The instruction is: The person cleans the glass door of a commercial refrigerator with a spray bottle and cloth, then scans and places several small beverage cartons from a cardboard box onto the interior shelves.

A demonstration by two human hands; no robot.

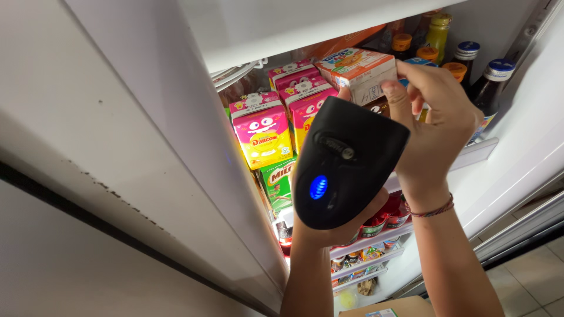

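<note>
Black plastic handheld scanner (343, 164) with a glowing blue light, gripped from beneath in the left hand (341, 226), fingers curled shut around its base. Pink drink cartons (276, 120) in rows just left of that hand, on the fridge door shelf (476, 154), a green carton (278, 185) below them. Up and to the right, small white-and-orange carton (359, 73) pinched by one corner between thumb and fingertips of the right hand (437, 120), remaining fingers loosely bent; carton just above the scanner's top edge. Dark capped bottles (490, 88) right of that hand. More small packs (367, 255) on lower shelves beneath both wrists.
</note>
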